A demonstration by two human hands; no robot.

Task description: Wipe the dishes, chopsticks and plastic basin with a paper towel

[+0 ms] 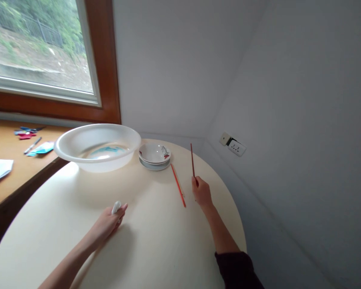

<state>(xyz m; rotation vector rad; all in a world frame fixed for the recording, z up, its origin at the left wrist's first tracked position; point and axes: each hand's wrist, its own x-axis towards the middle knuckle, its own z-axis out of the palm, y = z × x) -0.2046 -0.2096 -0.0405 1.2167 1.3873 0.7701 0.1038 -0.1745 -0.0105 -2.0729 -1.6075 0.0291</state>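
My right hand (202, 192) is closed round the lower end of a dark red chopstick (192, 159), which stands nearly upright above the round cream table (156, 245). A second red chopstick (178, 185) lies flat on the table just left of that hand. My left hand (110, 222) rests on the table nearer me, fingers curled round a small white wad (116, 207), perhaps cloth or tissue. Behind the lying chopstick sits a stack of small white bowls (155, 155) with a red pattern.
A large translucent white basin (98, 146) holding a little water stands at the table's far left edge. A wooden sill (6, 148) to the left carries pens, paper and coloured bits. White walls close in on the right, with a socket (236, 147).
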